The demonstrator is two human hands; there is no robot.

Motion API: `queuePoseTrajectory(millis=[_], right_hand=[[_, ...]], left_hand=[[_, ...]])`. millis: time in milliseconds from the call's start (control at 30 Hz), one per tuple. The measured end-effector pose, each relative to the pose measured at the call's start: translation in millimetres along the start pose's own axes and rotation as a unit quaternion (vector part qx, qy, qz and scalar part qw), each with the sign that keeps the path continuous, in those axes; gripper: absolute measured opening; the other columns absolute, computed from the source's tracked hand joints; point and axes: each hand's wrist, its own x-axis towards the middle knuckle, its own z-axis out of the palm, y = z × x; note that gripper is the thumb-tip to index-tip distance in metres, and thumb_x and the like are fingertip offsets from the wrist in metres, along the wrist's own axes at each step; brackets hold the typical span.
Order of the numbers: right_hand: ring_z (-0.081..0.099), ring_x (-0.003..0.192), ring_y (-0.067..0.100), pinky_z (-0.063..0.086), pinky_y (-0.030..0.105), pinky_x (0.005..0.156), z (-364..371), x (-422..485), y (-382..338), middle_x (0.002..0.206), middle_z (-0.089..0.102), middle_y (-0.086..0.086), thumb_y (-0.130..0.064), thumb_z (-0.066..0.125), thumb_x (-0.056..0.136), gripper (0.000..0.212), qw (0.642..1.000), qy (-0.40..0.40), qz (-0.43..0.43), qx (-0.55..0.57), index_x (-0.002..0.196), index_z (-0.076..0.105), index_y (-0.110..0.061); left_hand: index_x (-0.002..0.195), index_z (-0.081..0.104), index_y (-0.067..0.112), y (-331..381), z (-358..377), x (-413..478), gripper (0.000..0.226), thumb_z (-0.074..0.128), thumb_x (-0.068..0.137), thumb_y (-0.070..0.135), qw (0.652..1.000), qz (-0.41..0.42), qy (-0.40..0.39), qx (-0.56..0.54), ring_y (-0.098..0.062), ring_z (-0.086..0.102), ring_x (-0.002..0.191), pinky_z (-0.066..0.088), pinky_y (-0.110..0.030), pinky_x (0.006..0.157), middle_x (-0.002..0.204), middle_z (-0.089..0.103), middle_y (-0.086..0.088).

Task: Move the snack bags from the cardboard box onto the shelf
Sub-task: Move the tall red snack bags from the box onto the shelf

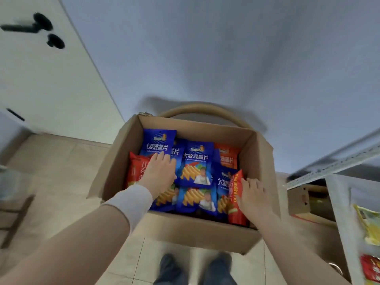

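- The left hand's [159, 174] fingers [162, 158] lie straight and together, flat on the blue bags [196, 161] at the box's left side, gripping nothing. The right hand's [254, 197] fingers [249, 185] are loosely spread against a red bag [236, 204] that stands on edge by the right wall; whether they pinch it I cannot tell.
- The wall [205, 48] fills the top of the view, with a door [41, 79] and its dark handle [30, 25] at left.
- The tiled floor [57, 161] lies below, two shoes [195, 268] at the bottom edge.
- The box [195, 231] sits open in the middle, in front of the person, with a curved chair back [205, 109] behind it.
- The shelf [339, 212] stands at right, just beside the box, a yellow bag [370, 227] and a red one [371, 268] already on it.
- The snack bags are in the box: mostly blue, a red one [136, 167] at the left wall, an orange one [227, 157] at the far right.
- A white wristband [131, 202] wraps the left wrist.
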Motion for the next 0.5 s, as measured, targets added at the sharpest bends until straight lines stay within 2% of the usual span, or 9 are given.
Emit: queuePoseTrajectory(millis=[133,233,400,500], right_hand=[[0.037,0.131,0.025,0.034,0.035,0.105,30.6,6.6,-24.5,0.140,0.040,0.009,-0.037,0.048,0.092,0.054,0.999,-0.025,0.037,0.002,0.137,0.031,-0.012],[0.040,0.126,0.029,0.038,0.038,0.101,46.2,18.3,-32.2,0.138,0.039,0.014,-0.037,0.053,0.090,0.060,0.988,-0.061,0.126,0.059,0.137,0.029,-0.008],[0.035,0.127,0.038,0.035,0.046,0.102,76.0,46.8,-32.2,0.140,0.029,0.022,-0.033,0.063,0.085,0.084,0.933,-0.105,0.290,0.185,0.145,0.011,-0.005],[0.030,0.130,0.040,0.031,0.049,0.105,93.9,64.0,-29.4,0.142,0.025,0.024,-0.033,0.064,0.084,0.090,0.897,-0.114,0.357,0.232,0.147,0.005,-0.008]], left_hand=[[0.138,0.034,0.013,-39.7,43.8,-12.9,0.055,0.052,0.091,0.034,0.990,-0.084,-0.030,-0.105,-0.028,0.036,0.132,0.028,-0.037,0.109,0.139,0.042,-0.010],[0.140,0.029,0.012,-51.7,71.1,-8.0,0.065,0.059,0.088,0.035,0.953,-0.195,-0.054,-0.227,-0.030,0.040,0.128,0.036,-0.039,0.103,0.140,0.039,-0.013],[0.146,0.014,0.006,-62.3,111.9,22.4,0.080,0.062,0.087,0.031,0.821,-0.387,-0.082,-0.412,-0.039,0.035,0.130,0.031,-0.047,0.106,0.143,0.029,-0.022],[0.149,0.007,0.011,-68.4,133.7,42.0,0.084,0.062,0.087,0.028,0.745,-0.450,-0.097,-0.482,-0.040,0.030,0.133,0.026,-0.051,0.110,0.148,0.021,-0.020]])
